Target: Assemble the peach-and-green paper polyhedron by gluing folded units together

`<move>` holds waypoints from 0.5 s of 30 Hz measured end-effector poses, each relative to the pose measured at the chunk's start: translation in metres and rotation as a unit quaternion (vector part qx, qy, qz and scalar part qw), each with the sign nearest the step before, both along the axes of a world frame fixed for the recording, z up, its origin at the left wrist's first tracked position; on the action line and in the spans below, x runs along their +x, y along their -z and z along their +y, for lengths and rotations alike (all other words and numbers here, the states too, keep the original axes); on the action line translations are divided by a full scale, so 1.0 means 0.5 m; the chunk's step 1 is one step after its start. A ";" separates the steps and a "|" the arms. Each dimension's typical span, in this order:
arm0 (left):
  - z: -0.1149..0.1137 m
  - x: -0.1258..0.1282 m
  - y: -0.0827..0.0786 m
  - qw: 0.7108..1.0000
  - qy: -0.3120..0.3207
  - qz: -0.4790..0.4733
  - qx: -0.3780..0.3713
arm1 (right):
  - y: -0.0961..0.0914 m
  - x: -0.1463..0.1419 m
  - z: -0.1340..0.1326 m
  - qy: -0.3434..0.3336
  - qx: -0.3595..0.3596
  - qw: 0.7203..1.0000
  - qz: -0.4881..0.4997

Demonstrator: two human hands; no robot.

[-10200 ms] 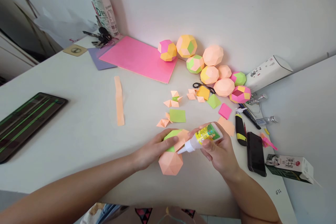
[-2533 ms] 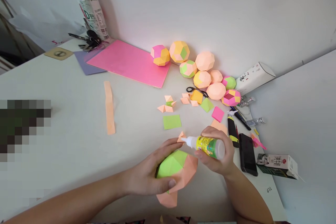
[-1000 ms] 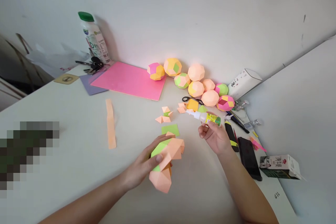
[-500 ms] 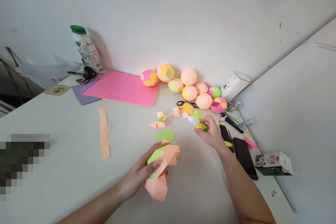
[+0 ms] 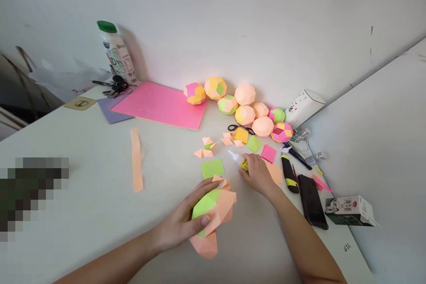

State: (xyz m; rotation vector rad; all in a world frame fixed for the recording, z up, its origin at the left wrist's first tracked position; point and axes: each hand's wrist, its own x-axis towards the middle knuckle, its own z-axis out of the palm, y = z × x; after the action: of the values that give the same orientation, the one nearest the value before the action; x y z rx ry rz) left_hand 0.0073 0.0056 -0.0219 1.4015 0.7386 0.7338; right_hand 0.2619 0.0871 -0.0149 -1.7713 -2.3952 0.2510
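White tabletop (image 5: pixel 83 213) runs back to a plain white wall, with craft materials spread across its far right half. Near the front edge the left hand (image 5: pixel 184 226) grips a peach and lime-green faceted paper ball (image 5: pixel 214 206). The thumb presses on a green face and the fingers curl round the far side, and a loose peach flap hangs below the ball. Just right of it, the right hand (image 5: pixel 258 175) is closed round a small glue bottle with a white nozzle and yellow label (image 5: pixel 238 161). The bottle is held low over the table with its nozzle pointing left and away, and most of its body is hidden under the fingers; whether it touches the surface cannot be told. Between the two hands lies a flat lime-green paper square (image 5: pixel 213 168), with small folded peach paper pieces (image 5: pixel 204 150) just beyond it. Further back, a large pink card sheet (image 5: pixel 159 104) lies flat with a purple sheet (image 5: pixel 111 111) tucked under its left edge. A cluster of finished multicoloured paper balls (image 5: pixel 246 106) sits against the wall. Black-handled scissors (image 5: pixel 237 128) lie just in front of that cluster. A long peach paper strip (image 5: pixel 136 159) lies well to the left. On the right are a yellow and black marker (image 5: pixel 288 173), a black phone (image 5: pixel 311 202) and a small drink carton on its side (image 5: pixel 349 211). A tall white plastic bottle with a green cap (image 5: pixel 116 53) stands at the back left, beside a bunch of dark keys (image 5: pixel 115 86).
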 end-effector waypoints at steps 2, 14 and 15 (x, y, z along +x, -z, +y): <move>0.002 0.000 0.001 1.000 0.004 -0.014 -0.002 | -0.001 0.001 -0.002 -0.009 0.005 1.000 -0.016; 0.005 0.010 -0.006 0.944 0.023 -0.254 -0.208 | -0.036 -0.035 -0.045 -0.115 0.194 0.958 0.175; 0.004 0.012 -0.007 0.936 0.025 -0.270 -0.224 | -0.040 -0.043 -0.055 -0.117 0.167 0.957 0.205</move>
State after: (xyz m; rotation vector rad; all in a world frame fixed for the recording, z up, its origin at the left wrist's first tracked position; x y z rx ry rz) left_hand 0.0130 0.0077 -0.0183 0.7490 0.3953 0.8019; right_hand 0.2403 0.0595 0.0052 -1.1601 -2.1816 0.2004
